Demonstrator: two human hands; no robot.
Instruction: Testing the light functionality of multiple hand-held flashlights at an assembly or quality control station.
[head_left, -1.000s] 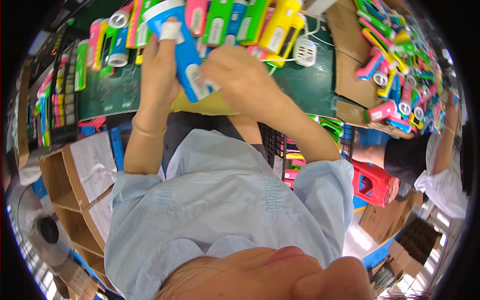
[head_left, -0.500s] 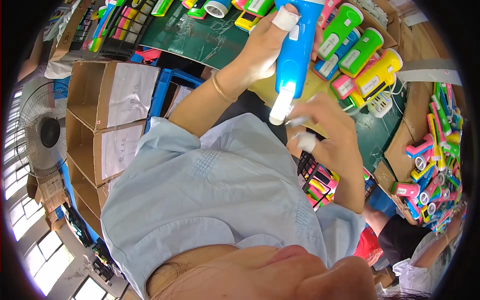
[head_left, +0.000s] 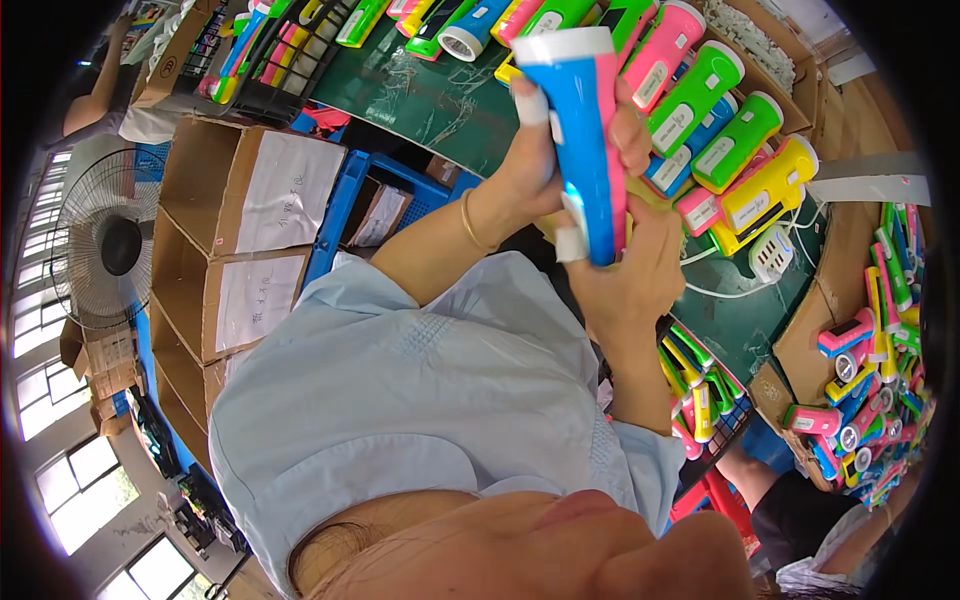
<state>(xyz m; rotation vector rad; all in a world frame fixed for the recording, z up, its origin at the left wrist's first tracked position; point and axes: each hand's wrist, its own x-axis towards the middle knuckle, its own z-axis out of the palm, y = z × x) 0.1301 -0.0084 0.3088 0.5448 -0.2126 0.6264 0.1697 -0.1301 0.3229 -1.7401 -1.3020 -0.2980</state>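
A blue and pink flashlight point(head_left: 585, 140) with a white head is held up over the near edge of the table, its head pointing away from me. My left hand point(head_left: 530, 160) wraps round its body, the taped thumb on the blue side and fingertips on the pink side. Closed on the narrow tail end is my right hand point(head_left: 635, 275), its taped thumb against the blue face. A bright spot shows on the blue face just above that thumb. Beyond the hands, more flashlights lie in a row, among them a green one point(head_left: 697, 98) and a yellow one point(head_left: 768, 195).
A white multi-port charger point(head_left: 771, 255) with cables sits on the green table point(head_left: 400, 90). Many flashlights fill a carton point(head_left: 790, 400) at right; black baskets point(head_left: 300, 50) hold more. Cardboard compartments point(head_left: 195, 190), a blue crate point(head_left: 345, 190) and a fan point(head_left: 120, 247) stand left. Another person's arm point(head_left: 750, 480) shows lower right.
The flashlight has come lower and turned to show its pink side. My right hand has moved up onto its tail, where a glowing white piece stuck out before; that piece is no longer visible.
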